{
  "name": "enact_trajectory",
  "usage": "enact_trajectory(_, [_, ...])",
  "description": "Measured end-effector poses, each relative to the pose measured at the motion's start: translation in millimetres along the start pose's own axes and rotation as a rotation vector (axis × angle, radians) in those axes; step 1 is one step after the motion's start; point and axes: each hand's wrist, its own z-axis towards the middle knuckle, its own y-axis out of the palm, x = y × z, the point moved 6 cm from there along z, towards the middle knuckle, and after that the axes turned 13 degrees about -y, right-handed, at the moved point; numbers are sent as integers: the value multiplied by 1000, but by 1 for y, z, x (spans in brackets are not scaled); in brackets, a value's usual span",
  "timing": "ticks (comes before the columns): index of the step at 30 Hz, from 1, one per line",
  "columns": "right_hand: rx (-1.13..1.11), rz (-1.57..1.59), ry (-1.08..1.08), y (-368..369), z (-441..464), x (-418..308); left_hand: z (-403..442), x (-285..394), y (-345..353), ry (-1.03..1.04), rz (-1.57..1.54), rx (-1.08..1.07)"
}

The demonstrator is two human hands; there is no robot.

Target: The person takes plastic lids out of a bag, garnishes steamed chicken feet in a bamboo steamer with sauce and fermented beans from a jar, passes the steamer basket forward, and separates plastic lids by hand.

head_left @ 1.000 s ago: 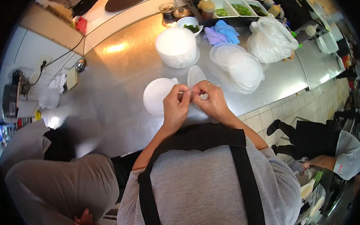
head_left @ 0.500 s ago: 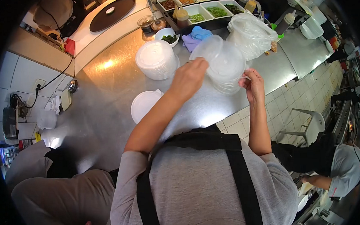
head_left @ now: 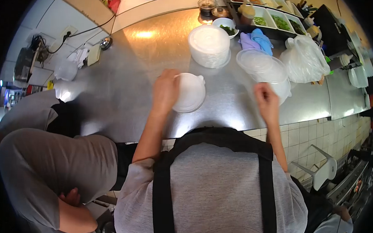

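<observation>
My left hand (head_left: 166, 92), its back to the camera, is at the left edge of a round white lidded container (head_left: 190, 93) on the steel counter. Its fingertips are blurred and partly hidden. My right hand (head_left: 266, 97) is beside the near edge of a pile of clear round lids (head_left: 267, 69), its fingers curled together; whatever they may hold cannot be made out. A tall stack of white round containers (head_left: 209, 44) stands behind the single one.
Behind are a bowl of greens (head_left: 226, 27), blue and purple cloths (head_left: 258, 41), a plastic bag (head_left: 305, 59) and food trays (head_left: 278, 21). A person with crossed arms (head_left: 63, 165) is at the left. A white chair (head_left: 323, 170) stands on the tiled floor at right.
My left hand has moved away from the clear lids to the single container. My right hand remains near the lids, its fingers more curled. The camera view has shifted.
</observation>
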Motion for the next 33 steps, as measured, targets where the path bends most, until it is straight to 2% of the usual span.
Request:
enact_trajectory(1, [-168, 57, -50, 33, -1, -5, -4, -26, -8, -90, 112, 31])
enact_trajectory(2, [-318, 53, -58, 59, 2, -22, -10, -45, -10, -179, 82, -14])
enact_trajectory(5, [-488, -50, -119, 123, 7, -24, -26, -83, -5, -399, -34, -125])
enact_trajectory(8, [-502, -120, -89, 154, 20, -14, -37, -98, 7, -495, -185, -154])
enact_trajectory(13, [-389, -142, -180, 156, 26, -20, -50, -82, -2, -585, -293, -181])
enact_trajectory(17, [-365, -121, -159, 145, 27, -28, -53, -76, 6, -467, -300, -265])
enact_trajectory(22, [-510, -38, -157, 145, 15, -37, -46, -48, 20, -240, -327, -386])
enact_trajectory(28, [-662, 50, -92, 134, 12, -54, -44, -36, 21, -199, -415, -534])
enact_trajectory(31, [-735, 64, -89, 129, 10, -57, -46, -26, 13, -138, -368, -576])
enact_trajectory(33, [-782, 65, -86, 126, 6, -62, -48, -26, 15, 13, -249, -532])
